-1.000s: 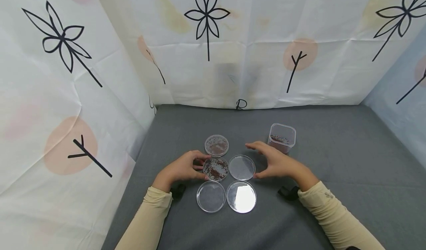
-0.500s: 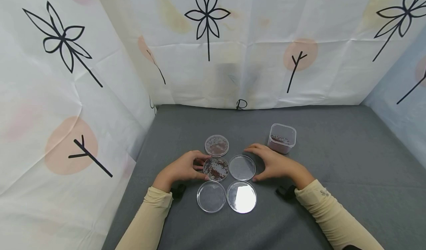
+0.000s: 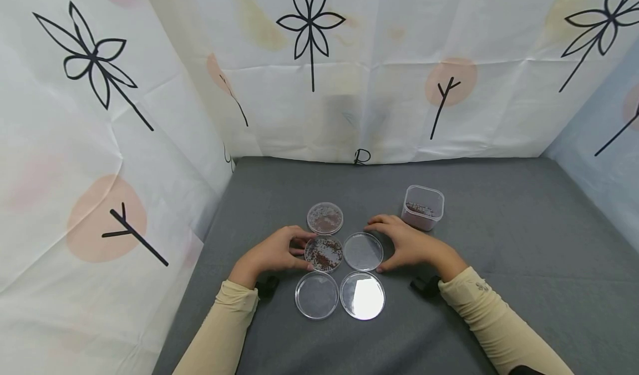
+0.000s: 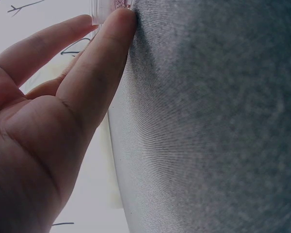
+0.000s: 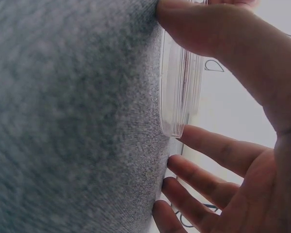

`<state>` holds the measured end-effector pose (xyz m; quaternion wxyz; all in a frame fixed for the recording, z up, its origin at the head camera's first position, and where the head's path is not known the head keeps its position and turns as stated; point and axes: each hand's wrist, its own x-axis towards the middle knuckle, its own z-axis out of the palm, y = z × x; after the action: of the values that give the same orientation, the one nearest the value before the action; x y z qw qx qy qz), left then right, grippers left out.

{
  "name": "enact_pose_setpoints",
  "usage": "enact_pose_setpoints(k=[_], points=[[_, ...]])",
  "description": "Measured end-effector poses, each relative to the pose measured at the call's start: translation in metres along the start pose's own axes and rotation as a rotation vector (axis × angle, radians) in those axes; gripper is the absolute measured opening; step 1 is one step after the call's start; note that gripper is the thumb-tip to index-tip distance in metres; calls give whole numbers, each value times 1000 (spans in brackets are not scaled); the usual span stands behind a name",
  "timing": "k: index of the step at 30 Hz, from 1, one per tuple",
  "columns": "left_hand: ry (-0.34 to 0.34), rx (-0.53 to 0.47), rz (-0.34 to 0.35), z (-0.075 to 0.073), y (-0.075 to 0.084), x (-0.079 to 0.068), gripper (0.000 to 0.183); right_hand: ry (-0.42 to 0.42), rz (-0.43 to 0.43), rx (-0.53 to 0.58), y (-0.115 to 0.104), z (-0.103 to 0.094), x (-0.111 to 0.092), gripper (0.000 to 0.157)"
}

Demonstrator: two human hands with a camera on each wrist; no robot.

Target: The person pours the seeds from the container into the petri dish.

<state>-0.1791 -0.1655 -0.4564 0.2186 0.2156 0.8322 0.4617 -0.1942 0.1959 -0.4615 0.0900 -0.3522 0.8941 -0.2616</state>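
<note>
My left hand holds a petri dish of reddish-brown grains by its rim, thumb at the near side and fingers at the far side. In the left wrist view a corner of this dish shows at the fingertips. To its right lies a clear petri dish. My right hand spans that dish, with thumb and forefinger at opposite sides of its rim. In the right wrist view the clear dish's edge stands between thumb and forefinger, the other fingers spread on the cloth.
Behind stands another dish with brown grains. Two clear round dishes or lids, a left one and a shiny right one, lie in front. A clear square tub with brown grains stands behind my right hand. Grey cloth covers the table.
My right hand has shifted slightly left, its thumb and forefinger coming in to the clear dish's rim. The left hand and the dishes have stayed where they were.
</note>
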Motion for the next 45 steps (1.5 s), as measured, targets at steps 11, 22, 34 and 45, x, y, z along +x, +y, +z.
enact_pose_setpoints(k=[11, 22, 34, 45], points=[[3, 8, 6, -1, 0, 0, 72, -8, 4, 8, 0, -2, 1, 81], [4, 3, -10, 0, 1, -1, 72, -15, 3, 86, -4, -8, 0, 81], [2, 15, -6, -1, 0, -1, 73, 4, -83, 365, -9, -17, -5, 77], [0, 14, -6, 0, 0, -1, 72, 7, -98, 517, -15, -20, -5, 81]])
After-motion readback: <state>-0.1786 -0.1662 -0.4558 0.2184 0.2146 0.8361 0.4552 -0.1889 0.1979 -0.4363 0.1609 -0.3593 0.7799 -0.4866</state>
